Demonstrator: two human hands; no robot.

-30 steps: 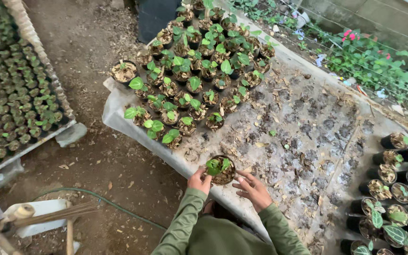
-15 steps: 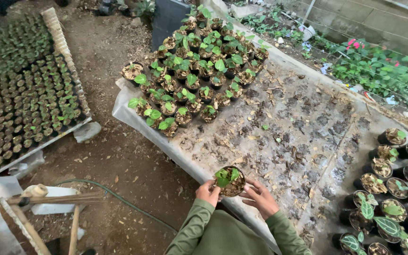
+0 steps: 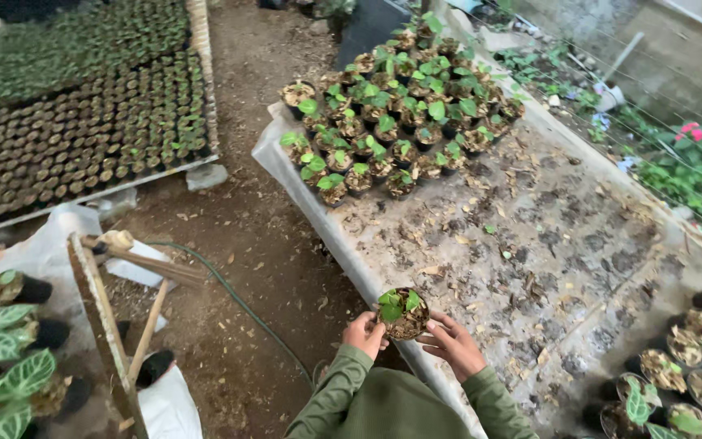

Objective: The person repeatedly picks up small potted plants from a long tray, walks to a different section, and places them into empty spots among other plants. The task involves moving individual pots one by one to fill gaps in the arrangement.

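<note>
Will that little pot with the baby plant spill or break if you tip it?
Probably it spills. The small pot is filled with loose soil near its rim, so tipping likely scatters some. Its seedling leaves look thin and soft, so likely easy to bruise. The left hand and right hand both cradle it, hinting it needs steadying.

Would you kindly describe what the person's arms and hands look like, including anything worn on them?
Both arms are covered by long olive-green sleeves of soft cloth that end at the wrists. The left hand and right hand are bare: no gloves, and no rings or watch can be made out.
</note>
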